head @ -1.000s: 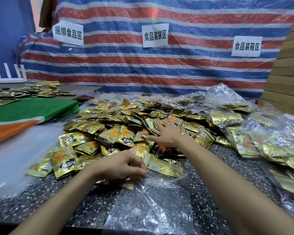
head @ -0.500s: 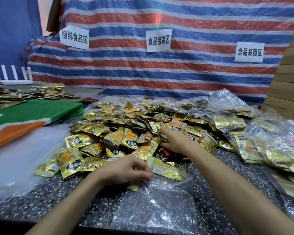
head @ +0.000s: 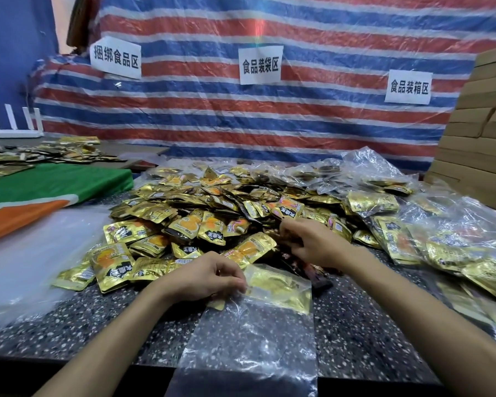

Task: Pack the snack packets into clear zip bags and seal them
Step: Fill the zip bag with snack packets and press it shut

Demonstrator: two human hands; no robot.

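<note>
Gold packets heaped on speckled counter, bag mouth held

Left hand (head: 205, 277) curled knuckles-up at mouth of clear zip bag (head: 252, 339), fingers pinching its upper edge; one gold packet (head: 281, 287) lying inside near the opening. Right hand (head: 312, 243) reaching forward into pile of snack packets (head: 212, 213), fingers bent, closed loosely on packets; exact grip cannot be told. Bag flat on dark speckled counter (head: 83, 319), lower end over the near edge. Filled bags (head: 441, 239) heaped right. Striped tarp (head: 298, 116) behind, three paper signs (head: 259, 65); cardboard boxes (head: 481, 124) stacked far right.
</note>
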